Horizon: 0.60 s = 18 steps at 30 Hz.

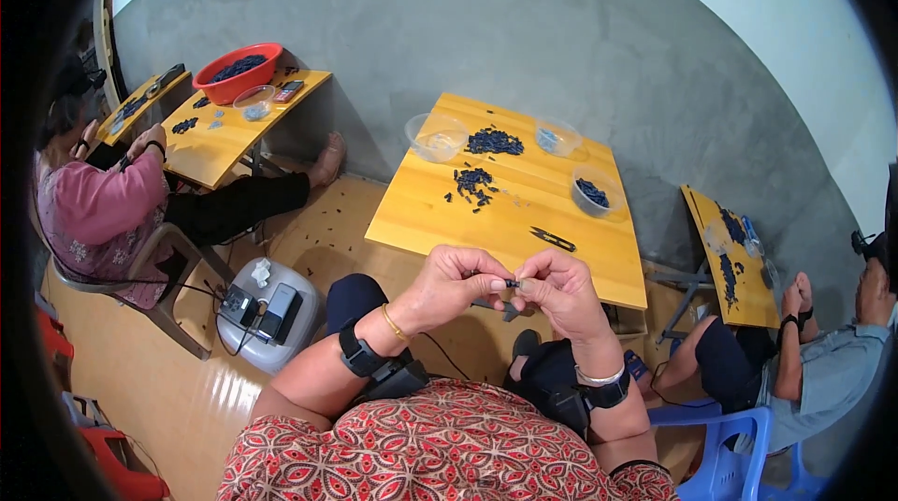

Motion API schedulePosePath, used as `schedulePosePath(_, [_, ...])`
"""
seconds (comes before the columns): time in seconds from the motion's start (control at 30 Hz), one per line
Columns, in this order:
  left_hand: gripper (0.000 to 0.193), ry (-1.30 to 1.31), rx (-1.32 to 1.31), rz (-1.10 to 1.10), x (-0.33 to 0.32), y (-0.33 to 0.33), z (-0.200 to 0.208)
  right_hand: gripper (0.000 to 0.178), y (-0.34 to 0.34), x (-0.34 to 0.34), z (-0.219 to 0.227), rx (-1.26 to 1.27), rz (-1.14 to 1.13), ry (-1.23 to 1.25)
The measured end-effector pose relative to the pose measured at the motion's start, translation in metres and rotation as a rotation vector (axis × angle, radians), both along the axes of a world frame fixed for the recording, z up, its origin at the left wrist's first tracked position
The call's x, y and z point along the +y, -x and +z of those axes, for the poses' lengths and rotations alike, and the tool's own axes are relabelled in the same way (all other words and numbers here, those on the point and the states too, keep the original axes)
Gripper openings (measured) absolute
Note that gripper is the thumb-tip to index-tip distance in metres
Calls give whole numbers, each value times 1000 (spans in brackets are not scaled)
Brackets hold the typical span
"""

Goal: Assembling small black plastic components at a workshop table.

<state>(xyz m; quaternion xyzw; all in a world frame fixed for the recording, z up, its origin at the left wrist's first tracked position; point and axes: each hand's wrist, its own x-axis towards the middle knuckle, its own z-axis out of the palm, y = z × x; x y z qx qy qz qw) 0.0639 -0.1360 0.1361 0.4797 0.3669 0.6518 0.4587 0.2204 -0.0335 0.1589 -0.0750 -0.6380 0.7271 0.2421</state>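
A small dark cylindrical piece (512, 283) is pinched between my two hands, just past the near edge of the yellow wooden table (412, 206). My left hand (458, 288) grips one end with thumb and forefinger. At the other end, the fingertips of my right hand (561, 293) are closed on it too. On the tabletop lie two heaps of similar dark pieces, a farther pile (494, 141) and a looser nearer pile (473, 185). Black thread snips (553, 238) rest near the table's right front.
Three clear plastic bowls stand on my table: one at left (437, 138), one at back (557, 137), one with dark pieces (596, 192). A person in pink (98, 192) sits left by a red basin (238, 66); another (823, 361) sits right. A grey stool (271, 314) holds devices.
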Motion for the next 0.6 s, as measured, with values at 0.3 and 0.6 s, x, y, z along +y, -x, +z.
schedulePosePath(0.3, [8,69,29,64,8,-1,-9,6,11,4,-21,11,-114,-146])
schedulePosePath(0.6, [11,143,-117,111,17,7,-22,7,18,19,-30,-1,-216,-12])
